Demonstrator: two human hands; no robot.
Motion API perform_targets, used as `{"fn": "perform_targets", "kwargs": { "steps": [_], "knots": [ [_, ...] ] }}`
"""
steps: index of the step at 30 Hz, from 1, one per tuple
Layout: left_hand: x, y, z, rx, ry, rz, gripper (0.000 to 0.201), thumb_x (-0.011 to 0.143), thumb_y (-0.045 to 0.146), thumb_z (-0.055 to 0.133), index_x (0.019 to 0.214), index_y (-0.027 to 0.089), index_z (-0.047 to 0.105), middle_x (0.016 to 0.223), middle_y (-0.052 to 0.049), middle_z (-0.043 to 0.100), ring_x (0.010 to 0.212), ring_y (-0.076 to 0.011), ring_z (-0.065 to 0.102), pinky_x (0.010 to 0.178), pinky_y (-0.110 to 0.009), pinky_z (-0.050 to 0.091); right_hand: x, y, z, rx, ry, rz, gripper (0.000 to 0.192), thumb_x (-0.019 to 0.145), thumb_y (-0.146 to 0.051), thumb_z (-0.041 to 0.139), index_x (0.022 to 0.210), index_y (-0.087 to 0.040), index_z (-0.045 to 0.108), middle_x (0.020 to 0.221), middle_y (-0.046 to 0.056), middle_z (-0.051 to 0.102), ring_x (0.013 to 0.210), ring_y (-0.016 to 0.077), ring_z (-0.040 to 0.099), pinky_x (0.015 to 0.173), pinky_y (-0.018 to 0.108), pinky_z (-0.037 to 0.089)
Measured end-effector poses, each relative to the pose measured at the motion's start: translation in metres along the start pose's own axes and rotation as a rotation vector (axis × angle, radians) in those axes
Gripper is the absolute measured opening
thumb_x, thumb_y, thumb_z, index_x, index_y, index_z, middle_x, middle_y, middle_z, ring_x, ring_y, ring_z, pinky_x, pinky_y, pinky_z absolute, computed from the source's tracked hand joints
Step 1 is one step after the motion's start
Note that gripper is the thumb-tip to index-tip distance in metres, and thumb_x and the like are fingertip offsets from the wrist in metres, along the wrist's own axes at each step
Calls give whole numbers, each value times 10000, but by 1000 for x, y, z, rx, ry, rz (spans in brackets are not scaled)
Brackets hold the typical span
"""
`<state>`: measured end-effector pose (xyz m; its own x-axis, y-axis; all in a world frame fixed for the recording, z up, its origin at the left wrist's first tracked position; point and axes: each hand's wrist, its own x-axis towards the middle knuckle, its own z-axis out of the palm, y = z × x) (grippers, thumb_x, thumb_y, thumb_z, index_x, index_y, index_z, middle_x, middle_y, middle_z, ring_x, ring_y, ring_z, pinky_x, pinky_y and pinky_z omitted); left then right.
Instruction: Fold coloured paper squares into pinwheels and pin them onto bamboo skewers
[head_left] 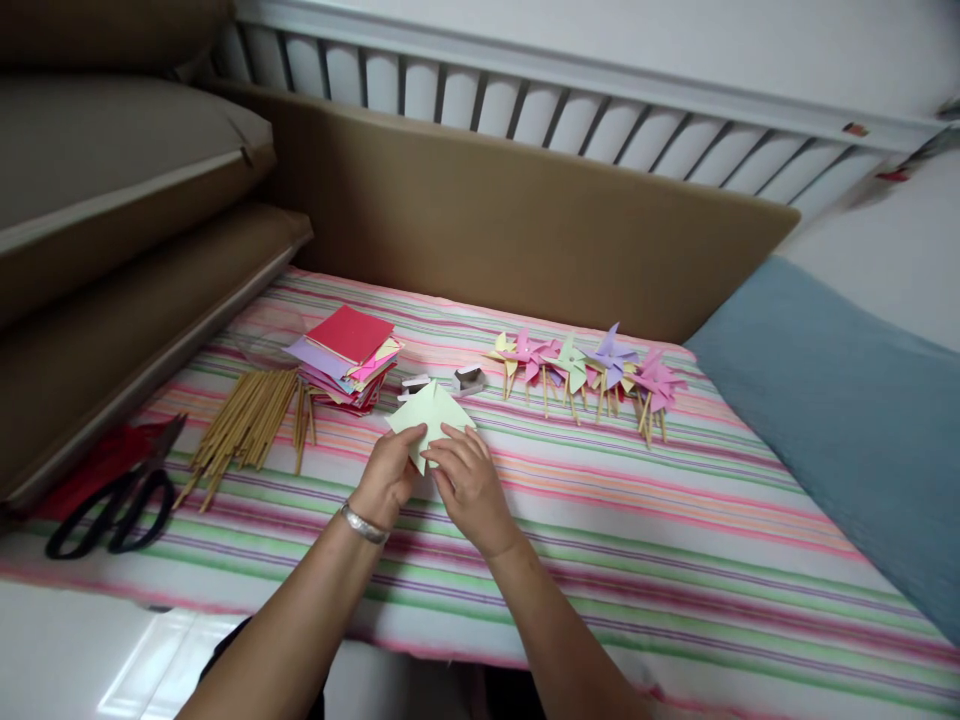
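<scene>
A pale green paper square [430, 412] is held just above the striped cloth [675, 530], one corner pointing away from me. My left hand [390, 476], with a silver bracelet on the wrist, pinches its near left edge. My right hand [469, 485] pinches the near right edge, fingers pressed on the paper. A stack of coloured paper squares [349, 355] with a red sheet on top lies just beyond my left hand. A row of finished paper pinwheels [589, 368] on wooden sticks lies to the right of the paper.
A bundle of wooden sticks [244, 425] lies left of the paper stack. Black scissors [112, 500] rest at the far left on red material. Two small white objects [442, 383] sit behind the green paper. A brown board [525, 220] stands at the back; a blue cushion [840, 410] lies right.
</scene>
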<state>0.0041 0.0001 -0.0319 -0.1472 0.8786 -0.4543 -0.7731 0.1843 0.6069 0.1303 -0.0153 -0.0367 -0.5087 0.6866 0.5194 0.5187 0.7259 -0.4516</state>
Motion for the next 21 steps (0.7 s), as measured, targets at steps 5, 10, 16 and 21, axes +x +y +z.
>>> {"fn": "perform_targets", "kwargs": {
  "steps": [5,10,16,21],
  "knots": [
    [-5,-2,2,-4,1,25,90,610,63,656,678,115,630,607,-2,661,562,-107,587,564,-214,450,2,-3,3,7,60,-5,156,826,-162,534,872,-255,650,940,41,657,1148,221,499,1047,496,278],
    [-9,-3,2,63,-54,21,148,568,133,722,688,113,637,574,9,640,478,-92,536,464,-216,390,6,-1,1,195,191,158,97,803,-188,574,805,-238,658,910,53,641,1077,221,533,932,426,424],
    [-13,-6,5,156,-160,66,143,571,183,736,670,118,656,668,-16,684,574,-112,588,540,-231,422,10,1,-6,288,265,292,82,788,-196,587,765,-239,653,915,49,625,1027,212,540,891,396,452],
    [-12,-8,7,206,-161,78,177,570,163,735,735,130,681,738,-16,709,631,-114,612,562,-215,430,12,2,-10,295,300,334,60,783,-187,598,752,-223,635,868,38,611,926,188,556,855,348,451]
  ]
}}
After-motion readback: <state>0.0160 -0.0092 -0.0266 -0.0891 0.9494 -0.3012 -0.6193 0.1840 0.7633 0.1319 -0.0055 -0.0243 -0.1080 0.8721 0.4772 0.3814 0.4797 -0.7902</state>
